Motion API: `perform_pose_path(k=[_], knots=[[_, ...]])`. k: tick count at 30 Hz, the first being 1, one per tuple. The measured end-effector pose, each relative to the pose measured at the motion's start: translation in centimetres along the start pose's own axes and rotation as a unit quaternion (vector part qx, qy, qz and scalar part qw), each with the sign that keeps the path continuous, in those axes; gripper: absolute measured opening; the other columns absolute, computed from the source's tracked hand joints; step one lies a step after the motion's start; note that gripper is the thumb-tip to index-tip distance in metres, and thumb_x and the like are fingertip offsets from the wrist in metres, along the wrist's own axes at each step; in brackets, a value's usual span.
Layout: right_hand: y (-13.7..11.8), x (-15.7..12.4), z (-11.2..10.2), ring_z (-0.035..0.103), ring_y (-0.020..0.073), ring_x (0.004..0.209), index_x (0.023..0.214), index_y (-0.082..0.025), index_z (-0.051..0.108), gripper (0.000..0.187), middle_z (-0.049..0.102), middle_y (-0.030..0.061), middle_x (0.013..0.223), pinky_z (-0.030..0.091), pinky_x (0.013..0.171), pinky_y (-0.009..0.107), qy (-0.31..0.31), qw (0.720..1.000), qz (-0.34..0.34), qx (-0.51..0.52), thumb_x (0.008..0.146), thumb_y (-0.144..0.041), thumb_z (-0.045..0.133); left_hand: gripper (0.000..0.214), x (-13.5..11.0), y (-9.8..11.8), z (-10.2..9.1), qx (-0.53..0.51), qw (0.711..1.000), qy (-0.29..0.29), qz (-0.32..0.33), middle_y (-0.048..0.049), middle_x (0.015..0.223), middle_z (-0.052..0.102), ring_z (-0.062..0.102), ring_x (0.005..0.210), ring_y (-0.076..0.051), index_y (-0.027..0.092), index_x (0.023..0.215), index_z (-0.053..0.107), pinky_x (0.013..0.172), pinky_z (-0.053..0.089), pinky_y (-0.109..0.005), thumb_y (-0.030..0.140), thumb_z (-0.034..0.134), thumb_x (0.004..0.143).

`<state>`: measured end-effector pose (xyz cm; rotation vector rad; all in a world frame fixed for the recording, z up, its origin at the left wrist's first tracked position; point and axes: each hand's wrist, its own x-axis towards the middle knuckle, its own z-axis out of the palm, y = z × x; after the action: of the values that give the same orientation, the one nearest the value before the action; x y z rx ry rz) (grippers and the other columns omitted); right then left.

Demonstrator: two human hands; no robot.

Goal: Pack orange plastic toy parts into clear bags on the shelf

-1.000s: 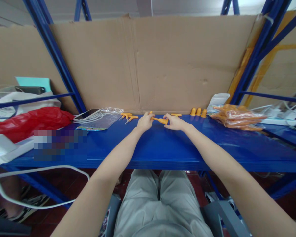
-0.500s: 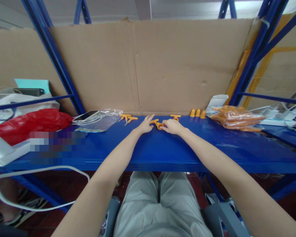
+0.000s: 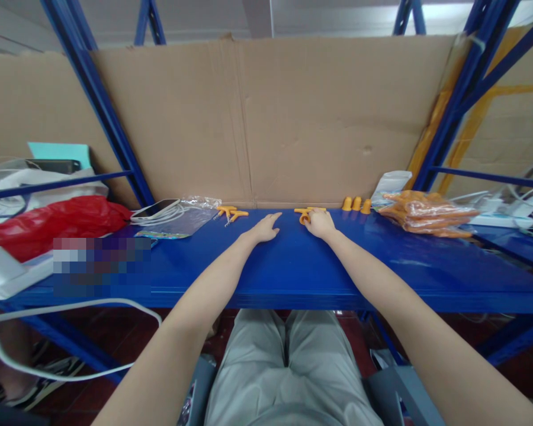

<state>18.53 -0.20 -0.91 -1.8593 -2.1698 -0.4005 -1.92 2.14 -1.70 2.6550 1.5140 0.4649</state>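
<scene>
My left hand (image 3: 265,228) lies flat on the blue shelf (image 3: 293,266) with its fingers stretched out and nothing in it. My right hand (image 3: 320,223) rests further back, fingers curled on a small orange T-shaped piece (image 3: 305,215) beside the cardboard backing. Two more orange T-shaped pieces (image 3: 230,212) lie to the left of my left hand. Three small orange caps (image 3: 356,203) stand upright to the right of my right hand.
A bag of orange parts (image 3: 426,212) lies at the right. A phone with a white cable (image 3: 156,207) and a clear plastic bag (image 3: 182,216) lie at the left, beside a red bag (image 3: 48,220). A cardboard sheet (image 3: 270,118) backs the shelf.
Both hands held one orange piece together in the middle. My left hand has let go and lies flat; my right hand has carried the piece back and to the right.
</scene>
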Motion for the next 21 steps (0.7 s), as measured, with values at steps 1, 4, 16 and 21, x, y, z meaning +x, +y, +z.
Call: perform_pose_path(k=[1,4,16,21], knots=[[0.3,0.1,0.1,0.053,0.0282,0.120,0.120,-0.009,0.064,0.040,0.061,0.0196,0.124,0.039,0.098,0.038,-0.007,1.000,0.014,0.002,0.096,-0.026,0.037,0.065,0.0,0.0,0.0,0.002,1.000,0.000,0.000,-0.0160,0.150,0.041,0.039,0.139,-0.022,0.010,0.147,0.033,0.117,0.027,-0.034,0.021,0.051,0.085],[1.0,0.3,0.0,0.056,0.0292,0.118,0.119,-0.010,0.065,0.041,0.063,0.0192,0.123,0.042,0.096,0.039,-0.015,0.999,0.042,0.004,0.095,-0.031,0.039,0.064,0.0,0.0,0.0,0.005,1.000,-0.002,-0.003,-0.0151,0.150,0.042,0.040,0.138,-0.022,0.012,0.147,0.033,0.116,0.029,-0.034,0.022,0.050,0.086],[3.9,0.6,-0.7,0.067,0.0242,0.093,0.107,-0.014,0.072,0.040,0.072,0.0142,0.105,0.050,0.073,0.027,-0.056,0.995,0.067,0.048,0.089,-0.040,0.048,0.057,-0.7,-0.5,-1.4,0.061,0.984,0.030,-0.165,-0.0160,0.147,0.045,0.041,0.137,-0.026,0.014,0.143,0.041,0.111,0.036,-0.036,0.024,0.050,0.087],[5.3,1.5,0.6,0.067,0.0213,0.088,0.099,-0.015,0.073,0.036,0.073,0.0113,0.097,0.048,0.067,0.025,-0.052,0.995,0.035,0.075,0.086,-0.038,0.050,0.053,-1.8,-2.8,-2.4,0.077,0.927,0.084,-0.357,-0.0197,0.149,0.040,0.032,0.141,-0.033,0.015,0.136,0.049,0.112,0.031,-0.054,0.028,0.050,0.085]])
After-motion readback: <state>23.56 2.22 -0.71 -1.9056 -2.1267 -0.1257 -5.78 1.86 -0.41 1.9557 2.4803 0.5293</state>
